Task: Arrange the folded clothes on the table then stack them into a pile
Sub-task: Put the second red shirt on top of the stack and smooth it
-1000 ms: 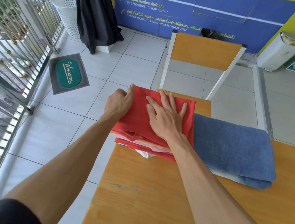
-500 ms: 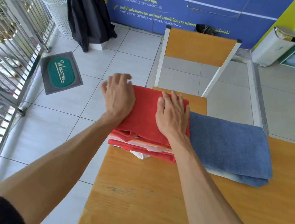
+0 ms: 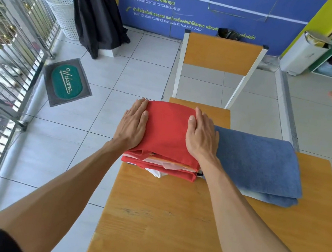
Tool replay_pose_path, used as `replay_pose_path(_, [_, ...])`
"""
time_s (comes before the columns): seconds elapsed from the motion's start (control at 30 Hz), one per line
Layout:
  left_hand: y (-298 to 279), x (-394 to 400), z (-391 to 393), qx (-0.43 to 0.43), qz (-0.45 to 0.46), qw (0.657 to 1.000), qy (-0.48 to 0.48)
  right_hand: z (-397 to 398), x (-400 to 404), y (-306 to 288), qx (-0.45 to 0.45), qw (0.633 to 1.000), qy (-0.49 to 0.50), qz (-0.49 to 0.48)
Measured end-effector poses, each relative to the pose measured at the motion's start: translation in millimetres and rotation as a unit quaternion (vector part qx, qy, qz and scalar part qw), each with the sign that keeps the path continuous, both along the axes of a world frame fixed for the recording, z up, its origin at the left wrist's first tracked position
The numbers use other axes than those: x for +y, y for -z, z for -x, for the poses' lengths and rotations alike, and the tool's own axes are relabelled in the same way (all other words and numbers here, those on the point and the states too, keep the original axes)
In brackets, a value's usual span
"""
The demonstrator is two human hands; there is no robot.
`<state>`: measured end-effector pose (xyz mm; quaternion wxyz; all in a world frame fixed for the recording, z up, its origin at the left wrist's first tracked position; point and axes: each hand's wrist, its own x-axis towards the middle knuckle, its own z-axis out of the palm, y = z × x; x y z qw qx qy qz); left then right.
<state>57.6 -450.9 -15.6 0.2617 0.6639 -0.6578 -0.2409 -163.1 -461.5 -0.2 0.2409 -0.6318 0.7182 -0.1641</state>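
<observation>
At frame centre, my left hand [image 3: 132,125] and right hand [image 3: 201,136] lie flat, fingers straight, on opposite edges of the red folded stack [image 3: 165,134], squaring it beside the blue towel [image 3: 258,164] on the wooden table [image 3: 166,220].

Both hands [image 3: 132,125] now apart, at red stack [image 3: 165,132] sides.

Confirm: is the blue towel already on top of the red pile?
No. The blue towel lies folded on the table beside the red pile, to its right, while both hands press flat on the pile's top.
</observation>
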Motion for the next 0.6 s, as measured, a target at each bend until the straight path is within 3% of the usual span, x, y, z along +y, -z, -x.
replay_pose_path(0.3, [3, 7, -3, 0.038, -0.004, 0.999, -0.006, -8, 10, 5, -0.006, 0.998, 0.053, 0.022])
replay_pose_path(0.43, [5, 9, -1, 0.016, 0.014, 1.0, 0.003, -11, 13, 8, -0.003, 0.998, 0.055, 0.042])
replay_pose_path(0.6, [-15, -3, 3, -0.071, -0.009, 0.997, 0.0, -6, -1, -7, 0.094, 0.995, 0.008, 0.015])
